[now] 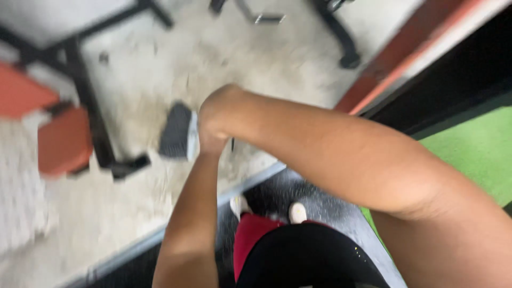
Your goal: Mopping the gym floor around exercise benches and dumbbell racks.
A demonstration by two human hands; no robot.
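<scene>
This is looking like a workshop or plain work hall rather than a home: a rough, stained concrete floor (160, 64) is filling the view from nine to twelve o'clock. Black metal frame legs (88, 101) are standing on it beside orange seats (64, 141) at nine o'clock, and a green mat (480, 149) is lying at three o'clock.

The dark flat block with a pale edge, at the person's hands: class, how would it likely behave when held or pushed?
The block looks flat-sided, so it would probably slide, not roll. Its straight edges suggest it is stiff, though blur hides its material. The hands meet at its pale edge, which hints it is light enough to hold there. The exact grip cannot be told.
</scene>
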